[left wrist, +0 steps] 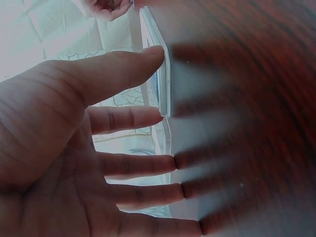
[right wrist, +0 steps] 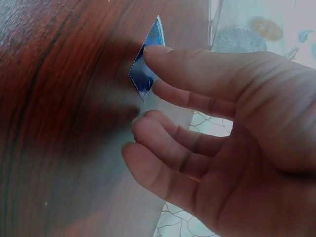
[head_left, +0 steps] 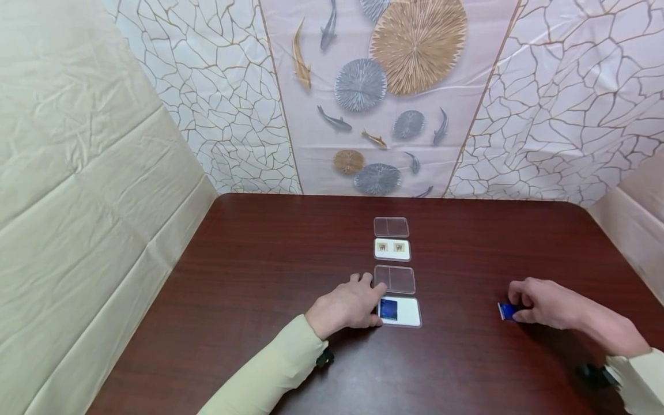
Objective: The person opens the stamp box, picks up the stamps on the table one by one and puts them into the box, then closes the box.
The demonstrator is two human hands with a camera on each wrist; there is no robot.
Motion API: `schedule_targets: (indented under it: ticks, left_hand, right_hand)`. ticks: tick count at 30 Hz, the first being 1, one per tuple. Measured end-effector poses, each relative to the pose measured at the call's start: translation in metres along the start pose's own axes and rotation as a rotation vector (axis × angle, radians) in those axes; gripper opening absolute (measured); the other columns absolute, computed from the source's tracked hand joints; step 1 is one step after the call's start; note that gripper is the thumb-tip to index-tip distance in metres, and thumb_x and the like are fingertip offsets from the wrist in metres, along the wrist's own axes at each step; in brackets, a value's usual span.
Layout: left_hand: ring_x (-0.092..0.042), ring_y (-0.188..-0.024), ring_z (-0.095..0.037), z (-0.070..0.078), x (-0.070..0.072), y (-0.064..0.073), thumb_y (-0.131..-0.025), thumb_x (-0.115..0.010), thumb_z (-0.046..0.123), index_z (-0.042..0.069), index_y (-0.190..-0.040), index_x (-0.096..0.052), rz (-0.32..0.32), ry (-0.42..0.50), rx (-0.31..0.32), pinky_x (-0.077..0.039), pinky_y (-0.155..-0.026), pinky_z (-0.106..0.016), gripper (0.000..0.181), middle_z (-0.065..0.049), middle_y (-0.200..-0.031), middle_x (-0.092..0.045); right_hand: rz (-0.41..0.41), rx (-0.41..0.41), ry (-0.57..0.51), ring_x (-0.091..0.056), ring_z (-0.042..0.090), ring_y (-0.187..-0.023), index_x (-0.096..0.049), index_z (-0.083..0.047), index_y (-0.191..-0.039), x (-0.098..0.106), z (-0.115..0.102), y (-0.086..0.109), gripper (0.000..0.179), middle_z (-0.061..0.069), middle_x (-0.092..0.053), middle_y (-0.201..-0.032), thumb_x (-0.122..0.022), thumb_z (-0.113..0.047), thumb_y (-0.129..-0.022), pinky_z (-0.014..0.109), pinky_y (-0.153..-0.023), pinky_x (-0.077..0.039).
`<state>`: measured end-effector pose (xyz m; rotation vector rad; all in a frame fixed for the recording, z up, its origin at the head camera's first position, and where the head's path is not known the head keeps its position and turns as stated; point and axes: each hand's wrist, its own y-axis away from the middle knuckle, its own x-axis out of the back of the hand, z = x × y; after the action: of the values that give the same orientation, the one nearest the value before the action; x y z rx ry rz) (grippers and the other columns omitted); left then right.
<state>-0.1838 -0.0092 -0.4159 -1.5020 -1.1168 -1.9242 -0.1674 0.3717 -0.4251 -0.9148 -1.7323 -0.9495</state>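
My right hand point(head_left: 544, 302) pinches a blue postage stamp point(head_left: 506, 311) between thumb and forefinger, just over the table at the right. In the right wrist view the perforated edge of the stamp point(right wrist: 143, 74) shows, and the other fingers curl loosely below it. My left hand point(head_left: 350, 305) has its fingers fairly straight, thumb and forefinger touching the left edge of a flat clear case point(head_left: 410, 312) with a white insert. Another blue stamp point(head_left: 388, 309) lies on the left half of that insert. The left wrist view shows the case's edge point(left wrist: 165, 84) beside the thumb.
Behind the case lies its clear lid point(head_left: 395, 279). Farther back, a second white-lined case point(head_left: 391, 249) holds two tan stamps, with another clear lid point(head_left: 391, 227) beyond. Patterned cloth point(head_left: 378, 98) hangs along the far edge of the brown table point(head_left: 259, 248).
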Motion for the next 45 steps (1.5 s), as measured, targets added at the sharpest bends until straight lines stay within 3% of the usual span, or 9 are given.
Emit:
schedule_targets:
  ticks: [10,17,24,36,45]
  left_hand:
    - [-0.049,-0.112,-0.026,0.000,-0.002,0.001,-0.088,-0.069,0.048,0.021,-0.128,-0.051,0.007,-0.012,0.000,-0.052,-0.075,-0.033,0.052,-0.011,-0.131,-0.049]
    - [-0.050,-0.114,-0.026,0.000,-0.002,0.001,-0.088,-0.069,0.049,0.021,-0.129,-0.051,0.003,-0.016,0.002,-0.053,-0.075,-0.034,0.052,-0.011,-0.132,-0.049]
    - [-0.050,-0.116,-0.027,0.001,-0.003,0.000,-0.088,-0.069,0.049,0.022,-0.128,-0.051,0.005,-0.012,0.008,-0.053,-0.074,-0.034,0.051,-0.011,-0.132,-0.049]
    - [-0.050,-0.116,-0.027,0.000,-0.003,0.000,-0.088,-0.069,0.049,0.022,-0.129,-0.051,0.014,-0.012,0.007,-0.053,-0.073,-0.035,0.052,-0.011,-0.132,-0.050]
    - [-0.049,-0.114,-0.026,0.000,-0.003,0.001,-0.088,-0.069,0.048,0.021,-0.129,-0.051,0.014,-0.011,0.005,-0.053,-0.073,-0.034,0.052,-0.011,-0.130,-0.050]
  right_hand:
    - [0.003,0.007,-0.072,-0.038,-0.003,-0.061,-0.050,-0.018,-0.085,-0.004,0.000,0.002,0.032,-0.009,-0.047,-0.072,-0.081,-0.019,-0.078,0.020,-0.056,-0.033]
    - [-0.012,-0.032,-0.123,-0.041,0.000,-0.054,-0.047,-0.016,-0.083,-0.006,-0.003,0.003,0.028,-0.009,-0.045,-0.065,-0.071,-0.003,-0.083,0.021,-0.049,-0.036]
    - [0.056,0.011,-0.032,-0.040,-0.002,-0.058,-0.050,-0.019,-0.085,-0.004,-0.004,0.002,0.029,-0.013,-0.048,-0.067,-0.073,0.000,-0.079,0.020,-0.053,-0.034]
    - [0.010,-0.019,0.009,-0.041,0.000,-0.059,-0.058,-0.023,-0.086,0.018,-0.012,0.001,0.024,-0.013,-0.050,-0.069,-0.069,-0.002,-0.082,0.021,-0.054,-0.034]
    - [0.070,0.013,0.068,-0.040,-0.003,-0.060,-0.059,-0.027,-0.083,0.029,-0.016,0.003,0.023,-0.016,-0.051,-0.069,-0.072,-0.008,-0.083,0.021,-0.056,-0.034]
